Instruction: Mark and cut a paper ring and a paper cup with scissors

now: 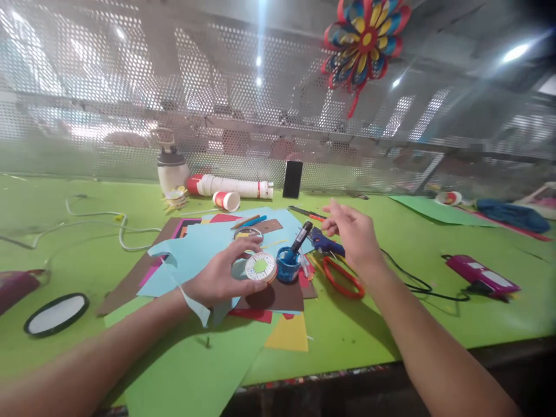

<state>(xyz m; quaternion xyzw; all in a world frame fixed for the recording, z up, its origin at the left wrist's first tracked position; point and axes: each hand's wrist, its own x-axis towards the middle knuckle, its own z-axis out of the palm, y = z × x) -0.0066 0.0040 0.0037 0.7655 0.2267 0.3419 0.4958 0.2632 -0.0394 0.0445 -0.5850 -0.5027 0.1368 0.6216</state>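
My left hand (pixel 217 272) is closed around the edge of a small round disc (pixel 261 267), white with coloured dots and a green hexagon in its middle. A torn strip of light blue paper (pixel 195 304) lies across that wrist. Just right of the disc stands a blue jar (pixel 287 267) with a black marker (pixel 301 236) leaning in it. My right hand (pixel 351 234) is raised over the table, its fingers partly bent and apart, with nothing visible between them. Beneath and beside it lie a dark blue glue gun (pixel 324 242) and red-handled scissors (pixel 343 278).
Sheets of light blue paper (pixel 191 243) and green paper (pixel 195 359) cover the middle. Behind them are a paper cup (pixel 228 201), a long cup stack (pixel 230 186), a spray bottle (pixel 171 171) and a phone (pixel 292 179). A purple tool (pixel 482 275) lies at right; a cable (pixel 124 226), left.
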